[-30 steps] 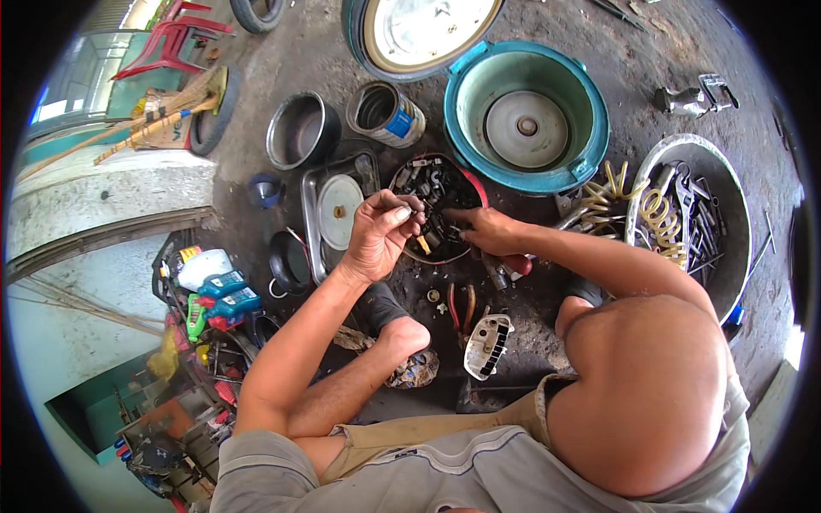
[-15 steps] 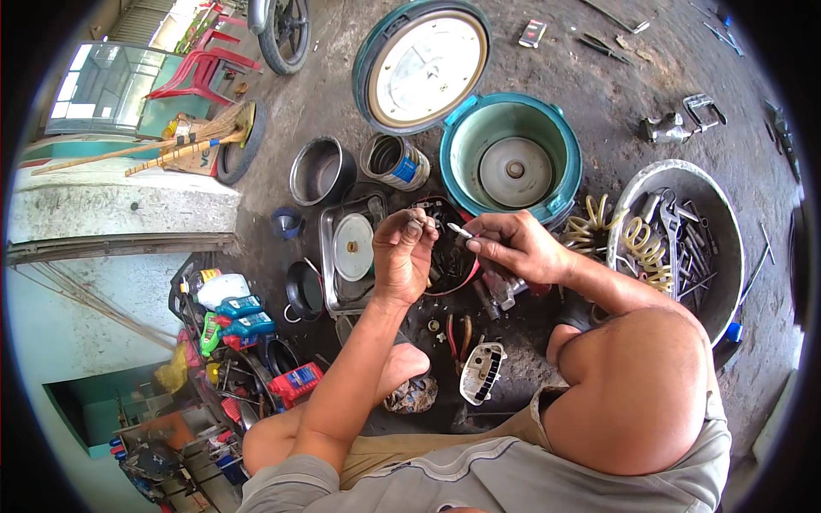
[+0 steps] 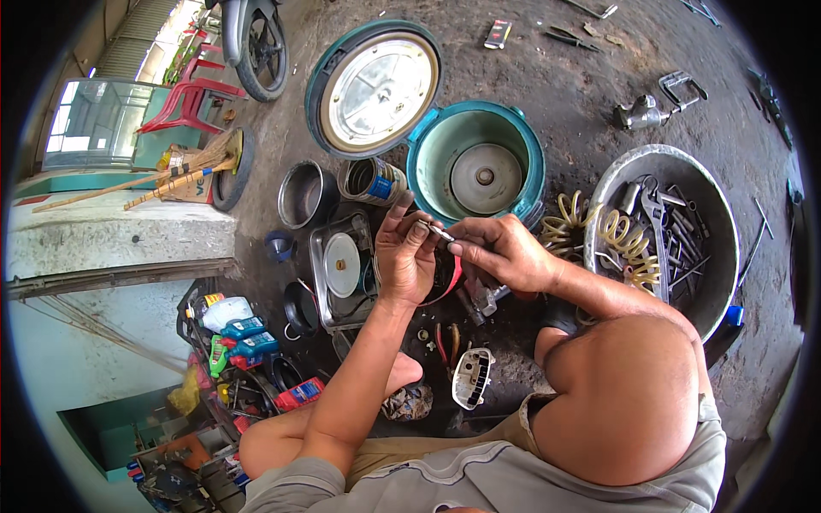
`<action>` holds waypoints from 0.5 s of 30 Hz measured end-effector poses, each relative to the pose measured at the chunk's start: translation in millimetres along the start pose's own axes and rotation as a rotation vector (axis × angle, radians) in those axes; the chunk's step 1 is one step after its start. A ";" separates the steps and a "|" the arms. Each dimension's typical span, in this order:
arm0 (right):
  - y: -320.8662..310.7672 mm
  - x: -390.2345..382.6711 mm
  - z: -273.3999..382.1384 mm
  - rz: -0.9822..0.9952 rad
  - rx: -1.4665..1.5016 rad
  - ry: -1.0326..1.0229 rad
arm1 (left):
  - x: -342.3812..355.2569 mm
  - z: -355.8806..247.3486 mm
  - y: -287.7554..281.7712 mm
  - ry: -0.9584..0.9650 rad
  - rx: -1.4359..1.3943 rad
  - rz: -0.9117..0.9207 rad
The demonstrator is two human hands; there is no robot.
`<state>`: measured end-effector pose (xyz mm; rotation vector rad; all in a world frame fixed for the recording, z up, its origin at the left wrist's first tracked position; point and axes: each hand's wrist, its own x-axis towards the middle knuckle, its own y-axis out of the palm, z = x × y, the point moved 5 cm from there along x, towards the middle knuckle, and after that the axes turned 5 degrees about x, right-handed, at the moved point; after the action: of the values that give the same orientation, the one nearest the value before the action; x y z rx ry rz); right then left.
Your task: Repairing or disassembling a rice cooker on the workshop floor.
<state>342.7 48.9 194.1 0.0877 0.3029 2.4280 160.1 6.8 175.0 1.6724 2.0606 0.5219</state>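
My left hand (image 3: 405, 261) pinches a small metal piece at its fingertips. My right hand (image 3: 500, 255) meets it from the right, thumb and index closed on a small slim light-coloured metal part (image 3: 440, 231); the two pieces touch or nearly touch. Beneath both hands a red-rimmed container (image 3: 451, 286) of dark parts is mostly hidden, with a metal tool (image 3: 481, 303) beside it. Below lie pliers (image 3: 441, 349) and a white plastic housing (image 3: 471, 379). A metal tray (image 3: 319, 261) with a pale disc (image 3: 341, 265) stands left of my hands.
A teal pot (image 3: 475, 120) with raised lid (image 3: 372, 85), a steel bowl (image 3: 306, 195), a tin can (image 3: 372, 178), a large tub (image 3: 723, 235) of wrenches and coiled hose, bottles (image 3: 244, 329), a clamp tool (image 3: 641, 114), a wheel (image 3: 256, 51) and red chairs (image 3: 184, 107) surround me.
My right hand has risen out of the parts container holding a slim light piece and brought it to my left hand's fingertips. The head view has shifted, showing more floor at the top.
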 end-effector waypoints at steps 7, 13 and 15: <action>-16.6 -4.8 3.8 -0.067 -0.053 -0.024 | 8.1 13.2 8.8 -0.042 -0.030 -0.010; -30.1 -9.3 6.5 -0.233 -0.343 -0.147 | 16.6 28.6 18.5 -0.025 -0.029 -0.049; -34.9 -12.7 7.7 -0.290 -0.464 -0.215 | 18.5 33.9 22.1 -0.017 -0.017 -0.089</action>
<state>375.3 68.2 193.4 0.0893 -0.3249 2.1167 193.6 30.0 156.9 1.5617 2.1018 0.4930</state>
